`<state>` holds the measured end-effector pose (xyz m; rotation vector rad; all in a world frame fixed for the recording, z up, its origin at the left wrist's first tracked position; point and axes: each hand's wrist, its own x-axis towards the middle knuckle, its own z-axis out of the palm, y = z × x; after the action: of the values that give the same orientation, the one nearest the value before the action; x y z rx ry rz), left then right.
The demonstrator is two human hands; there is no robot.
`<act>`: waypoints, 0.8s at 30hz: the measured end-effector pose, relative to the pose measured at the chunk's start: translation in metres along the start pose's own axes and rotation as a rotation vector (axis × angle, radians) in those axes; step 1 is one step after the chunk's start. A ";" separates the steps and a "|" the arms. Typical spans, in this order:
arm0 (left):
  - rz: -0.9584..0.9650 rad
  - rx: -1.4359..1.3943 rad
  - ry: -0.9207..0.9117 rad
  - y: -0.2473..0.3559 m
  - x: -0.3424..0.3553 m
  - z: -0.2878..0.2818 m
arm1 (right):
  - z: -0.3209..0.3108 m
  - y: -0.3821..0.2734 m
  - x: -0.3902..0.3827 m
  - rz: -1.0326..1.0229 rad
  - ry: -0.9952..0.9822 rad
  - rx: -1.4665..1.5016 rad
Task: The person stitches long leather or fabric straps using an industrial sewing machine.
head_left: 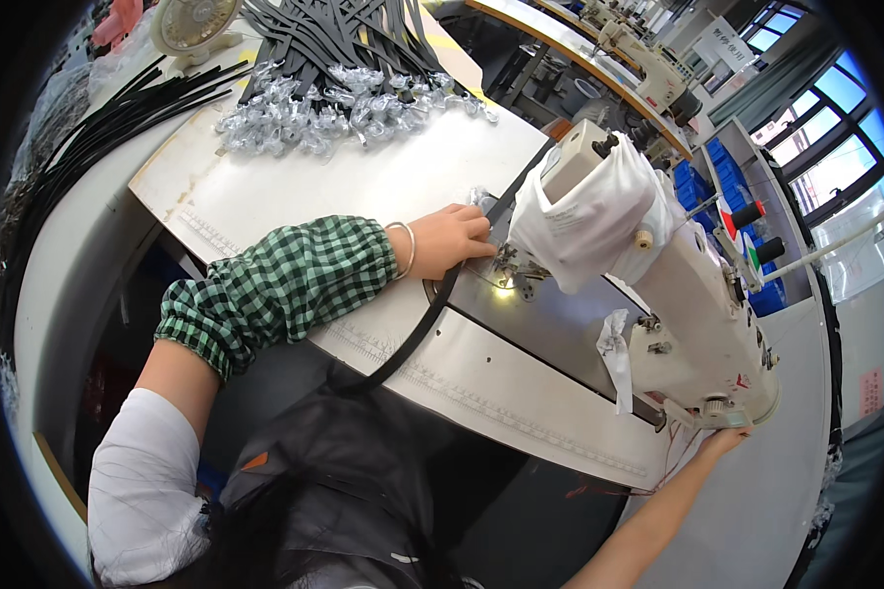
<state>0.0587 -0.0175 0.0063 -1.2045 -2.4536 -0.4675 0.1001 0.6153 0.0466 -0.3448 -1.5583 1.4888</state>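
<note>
My left hand [454,240], in a green checked sleeve cover with a bangle at the wrist, has its fingers curled on a black strap [418,329] beside the lit needle area [509,280] of a white sewing machine [683,329]. The strap runs up under the needle area and hangs down over the table's front edge. A white cloth [580,221] drapes the machine's head, partly hiding what is under it. My right hand [725,440] reaches to the handwheel end [756,407] of the machine, fingers bent against its underside.
Bundled black straps with clear-wrapped fittings [354,113] lie on the white worktop [265,182]. Loose black cords [79,157] and a small fan [192,25] are at the left. Thread spools [746,214] and blue bins [692,187] stand behind the machine. More machines [648,69] line a far table.
</note>
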 end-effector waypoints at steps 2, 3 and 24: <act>0.012 0.086 0.039 0.003 -0.001 0.001 | 0.007 -0.002 -0.005 0.015 0.033 -0.006; 0.002 0.069 -0.037 0.003 -0.001 0.000 | 0.011 -0.002 -0.007 0.026 0.065 -0.013; -0.189 0.247 0.132 0.022 -0.008 0.009 | -0.011 0.006 0.009 -0.006 0.001 -0.037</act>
<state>0.0791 -0.0065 -0.0025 -0.8221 -2.4354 -0.2736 0.1012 0.6302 0.0430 -0.3618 -1.5868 1.4568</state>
